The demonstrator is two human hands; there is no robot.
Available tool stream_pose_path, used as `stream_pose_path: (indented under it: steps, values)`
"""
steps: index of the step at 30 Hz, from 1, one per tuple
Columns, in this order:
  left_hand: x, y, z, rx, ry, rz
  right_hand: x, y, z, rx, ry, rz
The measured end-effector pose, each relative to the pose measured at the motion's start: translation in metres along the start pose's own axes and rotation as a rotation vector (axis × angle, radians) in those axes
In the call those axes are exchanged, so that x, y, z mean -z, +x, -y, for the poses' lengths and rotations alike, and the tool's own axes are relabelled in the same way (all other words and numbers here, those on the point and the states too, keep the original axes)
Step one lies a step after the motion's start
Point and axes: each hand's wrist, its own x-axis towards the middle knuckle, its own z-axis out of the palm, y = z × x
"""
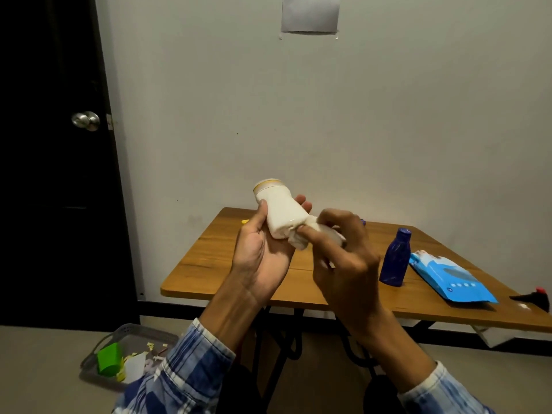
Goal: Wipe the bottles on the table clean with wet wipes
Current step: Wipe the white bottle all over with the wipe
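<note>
On the table [209, 258]: bottle [395, 258] left of wipes pack [451, 277] — basket [131, 354] on floor, left of my sleeve.

— Any lettering legible on the blue wet wipes pack [451, 277] lying on the table [209, 264]?

— None; only a row of small white icons and a round mark near its front edge, too small to read.

— The grey paper sheet [310, 13] taped to the wall?

— Blank. The white bottle [280, 210] and blue bottle [395, 258] show no readable label.
</note>
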Motion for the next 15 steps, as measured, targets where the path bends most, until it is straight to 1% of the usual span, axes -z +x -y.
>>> stream_pose_path:
  steps: [2, 3, 4, 7, 8, 9, 12, 13, 14, 15]
  values:
    - [-0.001, -0.002, 0.001, 0.023, 0.025, 0.008, -0.003, -0.005, 0.007, 0.125, 0.0, 0.095]
    - [-0.001, -0.003, 0.002, 0.025, 0.05, 0.007, -0.003, -0.007, 0.007, 0.155, 0.003, 0.124]
    - [0.0, -0.003, 0.002, 0.002, 0.075, 0.004, -0.001, -0.007, 0.004, 0.116, 0.013, 0.104]
    - [0.003, -0.001, 0.004, -0.15, 0.209, 0.018, 0.013, 0.004, -0.007, -0.216, 0.077, -0.107]
    - [0.003, 0.0, 0.006, -0.194, 0.264, 0.028, 0.017, 0.007, -0.008, -0.265, 0.11, -0.132]
    - [0.003, -0.001, 0.008, -0.215, 0.3, 0.05, 0.019, 0.009, -0.006, -0.25, 0.127, -0.107]
    - [0.003, -0.003, 0.015, -0.228, 0.412, 0.128, 0.014, 0.009, 0.004, -0.068, 0.13, 0.137]
    - [0.001, -0.004, 0.017, -0.232, 0.45, 0.143, 0.012, 0.011, 0.001, -0.042, 0.123, 0.155]
    - [0.001, -0.004, 0.018, -0.238, 0.487, 0.161, 0.011, 0.016, -0.003, -0.078, 0.129, 0.118]
    - [0.001, -0.004, 0.02, -0.245, 0.523, 0.175, 0.011, 0.021, -0.006, -0.16, 0.158, 0.048]
